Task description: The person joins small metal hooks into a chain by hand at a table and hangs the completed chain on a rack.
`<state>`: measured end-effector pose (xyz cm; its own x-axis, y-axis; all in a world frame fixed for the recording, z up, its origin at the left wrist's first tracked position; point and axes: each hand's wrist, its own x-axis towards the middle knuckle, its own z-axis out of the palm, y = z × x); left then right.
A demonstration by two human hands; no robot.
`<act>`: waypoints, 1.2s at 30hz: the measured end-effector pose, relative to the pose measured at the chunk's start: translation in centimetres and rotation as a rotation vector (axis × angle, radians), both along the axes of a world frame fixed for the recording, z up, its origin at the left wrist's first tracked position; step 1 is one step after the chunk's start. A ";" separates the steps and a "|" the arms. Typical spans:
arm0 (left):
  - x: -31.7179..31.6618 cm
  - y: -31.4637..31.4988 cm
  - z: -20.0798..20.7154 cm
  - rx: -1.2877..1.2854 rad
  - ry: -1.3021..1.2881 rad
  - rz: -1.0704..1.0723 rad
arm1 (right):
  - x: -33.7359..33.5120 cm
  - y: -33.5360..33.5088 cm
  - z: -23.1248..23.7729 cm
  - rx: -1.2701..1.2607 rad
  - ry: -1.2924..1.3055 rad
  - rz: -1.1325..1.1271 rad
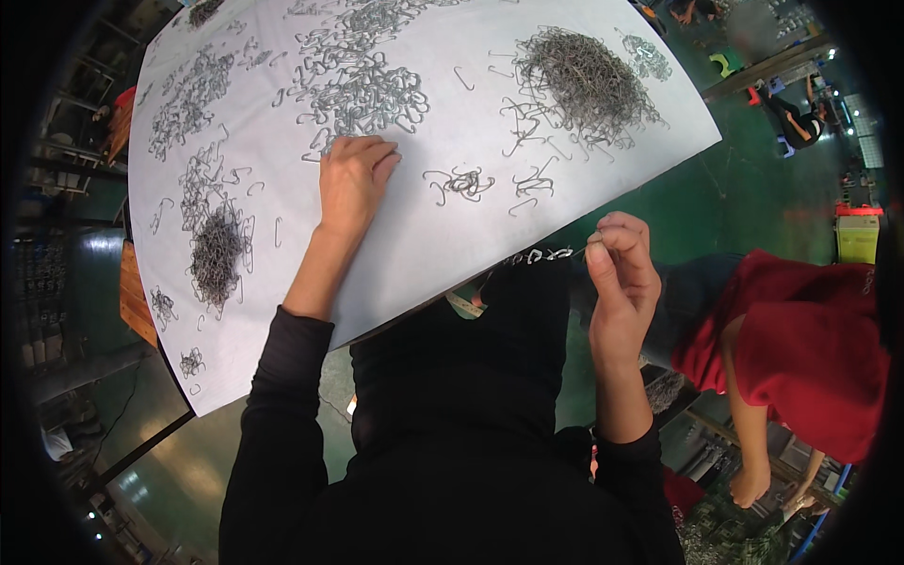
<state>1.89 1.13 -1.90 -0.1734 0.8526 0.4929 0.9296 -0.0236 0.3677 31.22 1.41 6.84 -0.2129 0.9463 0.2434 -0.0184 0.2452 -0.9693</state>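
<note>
Left of centre in the frame: bare left hand (353, 188), fingers curled downward at the lower edge of a loose spread of shiny silver bent-wire hooks (367, 89); impossible to tell whether gripping one. Right of centre: bare right hand (623, 282), thumb and fingertips pinched on the end of a thin silver chain of linked wire pieces (537, 255), stretching leftward from the fingertips, just off the edge of the white-topped table (433, 254). Between both hands, on the white top, a small cluster of silver hooks (463, 184).

In the upper right, a dense dark-grey mound of wire hooks (584, 85); at left, a smaller dark-grey wire heap (217, 259). At the right edge, a co-worker's bright red short-sleeved shirt (800, 339), with a small pale mark near the rim, too small to read. Above, a yellow-green plastic bin (858, 243).
</note>
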 end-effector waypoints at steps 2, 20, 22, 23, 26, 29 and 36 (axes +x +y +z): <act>-0.1 0.2 -0.6 0.041 0.126 -0.056 | 0.2 -0.1 -0.2 0.001 -0.013 -0.011; 10.9 0.0 5.4 -0.125 -0.975 -0.203 | -0.4 0.7 -2.2 0.057 -0.225 -0.035; 12.5 -0.4 6.1 -0.073 -1.019 -0.267 | -0.6 0.8 -2.5 0.085 -0.222 -0.022; 13.1 -0.5 6.3 -0.036 -0.986 -0.284 | -0.6 0.8 -2.5 0.086 -0.231 -0.024; 14.1 -0.6 6.8 0.069 -0.845 -0.331 | -1.0 0.8 -2.3 0.104 -0.252 -0.053; 14.4 -0.9 6.7 0.146 -0.726 -0.333 | -0.9 0.6 -2.3 0.110 -0.297 -0.058; 14.1 -2.3 6.4 0.137 -0.613 -0.344 | 1.5 3.4 -3.7 -0.019 -0.316 0.139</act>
